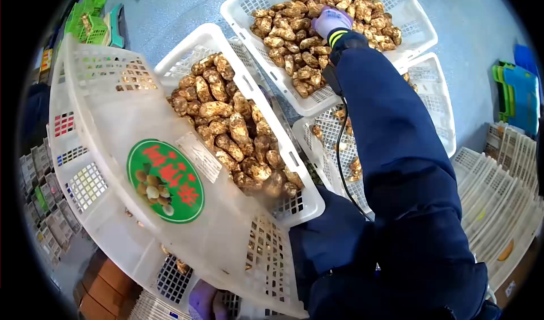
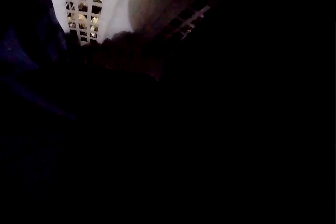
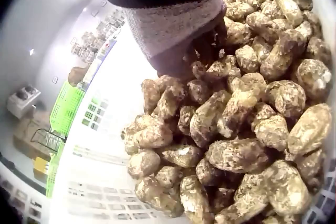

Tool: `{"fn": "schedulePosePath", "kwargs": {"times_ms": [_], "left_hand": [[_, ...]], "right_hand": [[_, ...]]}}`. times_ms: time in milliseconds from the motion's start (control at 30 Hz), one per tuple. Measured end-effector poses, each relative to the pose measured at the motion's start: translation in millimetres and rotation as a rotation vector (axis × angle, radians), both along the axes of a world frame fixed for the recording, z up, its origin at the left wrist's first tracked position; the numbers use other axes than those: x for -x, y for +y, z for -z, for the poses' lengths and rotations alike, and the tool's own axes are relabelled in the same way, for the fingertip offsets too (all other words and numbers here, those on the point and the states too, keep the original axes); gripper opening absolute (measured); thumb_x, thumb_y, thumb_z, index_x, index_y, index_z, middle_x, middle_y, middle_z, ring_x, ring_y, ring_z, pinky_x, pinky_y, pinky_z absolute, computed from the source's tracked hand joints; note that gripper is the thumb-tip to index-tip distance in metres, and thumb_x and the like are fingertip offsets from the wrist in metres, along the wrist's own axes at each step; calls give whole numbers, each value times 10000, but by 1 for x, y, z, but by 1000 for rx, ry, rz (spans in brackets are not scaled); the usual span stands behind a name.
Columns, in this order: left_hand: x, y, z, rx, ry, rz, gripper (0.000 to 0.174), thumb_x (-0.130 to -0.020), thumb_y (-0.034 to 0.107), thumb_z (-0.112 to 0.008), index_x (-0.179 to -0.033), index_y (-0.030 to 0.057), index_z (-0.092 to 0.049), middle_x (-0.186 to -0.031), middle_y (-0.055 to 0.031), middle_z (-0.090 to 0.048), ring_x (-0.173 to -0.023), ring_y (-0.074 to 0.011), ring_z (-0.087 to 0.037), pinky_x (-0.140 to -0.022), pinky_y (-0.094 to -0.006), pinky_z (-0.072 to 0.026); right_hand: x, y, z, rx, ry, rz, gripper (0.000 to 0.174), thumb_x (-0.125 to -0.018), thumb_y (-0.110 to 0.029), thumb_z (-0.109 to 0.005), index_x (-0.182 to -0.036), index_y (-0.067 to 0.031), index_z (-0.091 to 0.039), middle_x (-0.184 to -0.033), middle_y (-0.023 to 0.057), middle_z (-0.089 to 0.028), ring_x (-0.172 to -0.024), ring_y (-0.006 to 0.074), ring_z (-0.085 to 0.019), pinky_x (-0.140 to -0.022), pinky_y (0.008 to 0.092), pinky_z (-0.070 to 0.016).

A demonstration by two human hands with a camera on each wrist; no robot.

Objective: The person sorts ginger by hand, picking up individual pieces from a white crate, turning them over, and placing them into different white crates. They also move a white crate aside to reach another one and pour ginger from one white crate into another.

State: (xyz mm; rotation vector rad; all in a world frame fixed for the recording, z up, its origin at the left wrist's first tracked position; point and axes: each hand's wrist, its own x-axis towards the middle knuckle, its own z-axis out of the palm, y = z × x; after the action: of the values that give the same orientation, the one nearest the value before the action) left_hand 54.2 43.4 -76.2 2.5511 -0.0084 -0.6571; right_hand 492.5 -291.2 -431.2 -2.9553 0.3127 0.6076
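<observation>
My right hand, in a pale purple glove, reaches into a heap of stubby brown mushrooms in the far white crate. In the right wrist view the glove points down, its fingertips hidden among the mushrooms. My left hand, in a purple glove, shows at the bottom of the head view. It sits close beside the lower edge of a white crate with a green round label, which hides part of it. The left wrist view is mostly dark, with a strip of crate lattice.
Another white crate of mushrooms stands between the labelled crate and the far one. A crate with a few mushrooms lies under my right arm. Stacked white crates stand at the right, green crates at the upper left.
</observation>
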Motion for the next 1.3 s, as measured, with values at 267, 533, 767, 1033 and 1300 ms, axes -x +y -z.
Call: {"fn": "schedulePosePath", "kwargs": {"times_ms": [267,533,767,1033,1300], "left_hand": [[6,2,-2,24,-18,-24,318,-983,165,-450,-1209,-40,-541,-1183,-218,-580,-1102,-361,-559,-967,-420,-428],[12,4,2,-4,-54,-8,301,-982,138,-453,-1209,-44,-531,-1196,-217,-573,-1114,-358,-553,-968,-419,-433],[11,8,-2,-10,-77,148,287,-977,86,-457,-1235,-39,-474,-1212,-222,-557,-1113,-373,-546,-968,-430,-441],[19,18,6,-22,-160,260,295,-966,61,-472,-1246,-29,-455,-1212,-217,-557,-1098,-383,-552,-963,-437,-442],[12,9,2,31,-4,5,312,-965,114,-491,-1246,-19,-528,-1220,-201,-573,-1098,-350,-563,-975,-405,-427]], "right_hand": [[-4,-1,10,-14,156,24,480,-869,-411,-519,-1279,-166,-568,-1305,61,-580,-1220,295,-519,-1023,470,-357],[32,-47,-33,-1073,-42,310,317,-763,-172,-738,-1071,-105,-703,-964,64,-699,-871,152,-636,-787,299,-506],[92,-52,-86,-1862,27,334,391,-961,-163,-543,-1298,29,-503,-1217,135,-591,-1059,248,-627,-971,359,-515],[103,-81,-84,-1567,-223,75,315,-982,-135,-484,-1230,47,-550,-1058,134,-646,-994,200,-640,-905,354,-542],[90,-97,-66,-631,-160,152,541,-881,-330,-574,-1351,-79,-482,-1192,181,-623,-1047,275,-619,-913,383,-476]]}}
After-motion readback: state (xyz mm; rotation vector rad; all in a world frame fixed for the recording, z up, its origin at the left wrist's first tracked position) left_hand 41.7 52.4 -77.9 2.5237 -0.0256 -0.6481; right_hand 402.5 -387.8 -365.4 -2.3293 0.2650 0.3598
